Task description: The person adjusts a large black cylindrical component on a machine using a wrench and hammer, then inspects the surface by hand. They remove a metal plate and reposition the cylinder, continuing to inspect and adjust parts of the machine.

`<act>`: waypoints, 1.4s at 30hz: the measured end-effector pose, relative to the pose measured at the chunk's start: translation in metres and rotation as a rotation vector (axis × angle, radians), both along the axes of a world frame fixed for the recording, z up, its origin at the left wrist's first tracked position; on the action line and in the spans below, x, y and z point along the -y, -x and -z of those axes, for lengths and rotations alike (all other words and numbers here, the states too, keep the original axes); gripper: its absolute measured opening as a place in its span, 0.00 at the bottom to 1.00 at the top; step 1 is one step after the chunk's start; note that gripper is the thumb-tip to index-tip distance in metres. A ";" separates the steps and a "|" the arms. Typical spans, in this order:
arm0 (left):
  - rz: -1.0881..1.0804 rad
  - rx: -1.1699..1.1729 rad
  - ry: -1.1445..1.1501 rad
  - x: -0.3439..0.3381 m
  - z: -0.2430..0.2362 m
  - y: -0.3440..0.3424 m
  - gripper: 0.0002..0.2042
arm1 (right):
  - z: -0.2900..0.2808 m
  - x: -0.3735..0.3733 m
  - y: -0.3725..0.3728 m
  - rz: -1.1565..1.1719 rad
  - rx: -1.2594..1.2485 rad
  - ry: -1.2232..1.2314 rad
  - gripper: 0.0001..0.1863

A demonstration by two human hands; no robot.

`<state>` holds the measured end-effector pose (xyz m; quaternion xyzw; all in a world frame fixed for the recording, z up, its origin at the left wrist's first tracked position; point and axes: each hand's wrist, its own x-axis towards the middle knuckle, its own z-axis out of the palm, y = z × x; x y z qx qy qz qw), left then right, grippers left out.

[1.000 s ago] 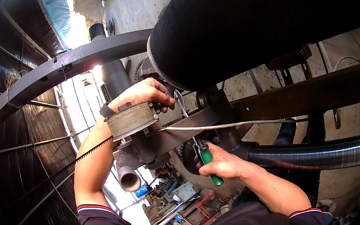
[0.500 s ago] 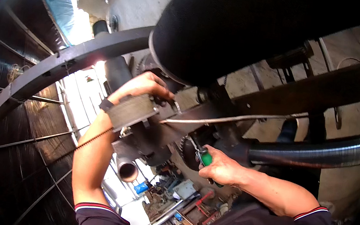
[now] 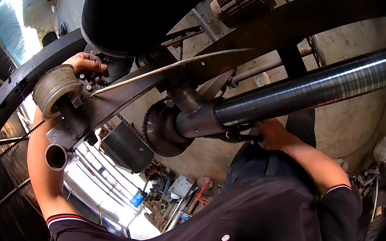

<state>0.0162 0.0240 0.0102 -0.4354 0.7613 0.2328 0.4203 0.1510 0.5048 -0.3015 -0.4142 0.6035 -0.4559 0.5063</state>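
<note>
My left hand [image 3: 90,65] reaches over the worn metal roller [image 3: 56,90] at the end of a steel arm. Its fingers curl in beside bolt heads and dark machine parts, and what they grip is hidden. My right hand [image 3: 271,133] is under the long dark shiny cylinder [image 3: 311,88], partly covered by it. Its fingers close around a dark bar-like handle [image 3: 244,137] by the cylinder's lower side. Left of this hand, a round toothed wheel [image 3: 166,129] is mounted at the cylinder's end. A pale thin strip [image 3: 170,65] runs along the steel arm.
A large curved steel rim [image 3: 2,99] arcs around the left side. A big black rounded form [image 3: 139,9] fills the top. Beyond stands a ribbed motor [image 3: 242,3]. An open pipe end [image 3: 56,157] sticks out near my left forearm. Tools and scrap [image 3: 180,190] lie below.
The view has shifted, so the machine appears further left. My right hand has moved away from the toothed wheel to beneath the cylinder; the green-handled tool it held is out of sight.
</note>
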 end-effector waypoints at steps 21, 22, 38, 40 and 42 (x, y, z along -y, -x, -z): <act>-0.852 -0.552 -1.392 0.100 0.088 -0.067 0.20 | -0.395 0.243 0.114 0.141 -1.655 0.844 0.28; -1.008 -0.524 -1.413 0.093 0.098 -0.046 0.20 | -0.393 0.267 0.122 0.092 -1.791 0.669 0.28; -1.312 -1.149 -0.772 -0.154 -0.014 -0.223 0.13 | -0.417 0.309 0.127 -0.224 -1.595 0.235 0.47; -1.556 -1.155 -1.323 -0.164 0.004 -0.204 0.15 | -0.419 0.308 0.127 -0.236 -1.617 0.210 0.48; -1.684 -1.256 -1.643 -0.162 0.022 -0.192 0.15 | -0.419 0.310 0.128 -0.266 -1.635 0.176 0.47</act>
